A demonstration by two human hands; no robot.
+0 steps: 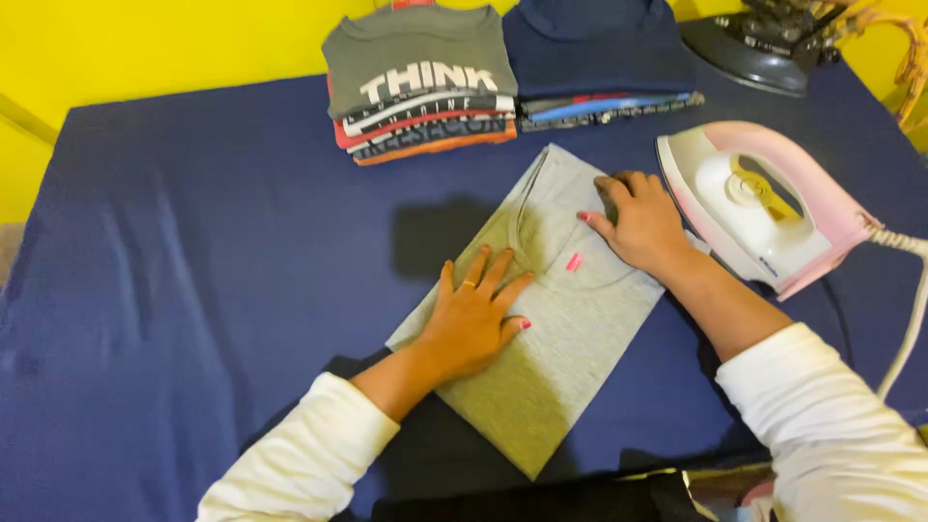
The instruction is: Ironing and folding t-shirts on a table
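**Both hands flat on folded grey shirt**

Grey shirt (pixel 541 338) lies folded in a long rectangle, set diagonally on the blue cloth (pixel 193 290), near the front edge, neckline toward the stacks. Small pink tag (pixel 573 262) shows inside the collar.

Left hand (pixel 474 319) pressed flat on the shirt's middle, fingers spread wide, holding nothing. Right hand (pixel 638 220) flat on the upper right edge by the collar, fingers loosely together, also holding nothing.

Handling, judged: thin knit, light, soft, floppy; won't hold shape if lifted by one corner and folds would slip open. Best taken at the two long edges or pinched at both ends through all layers. Not fragile, slides readily on the cloth.

Pink-white iron (pixel 764 203) rests just right of the right hand, cord trailing right. Two shirt stacks (pixel 425 97) at the far edge; dark iron (pixel 764 43) behind.
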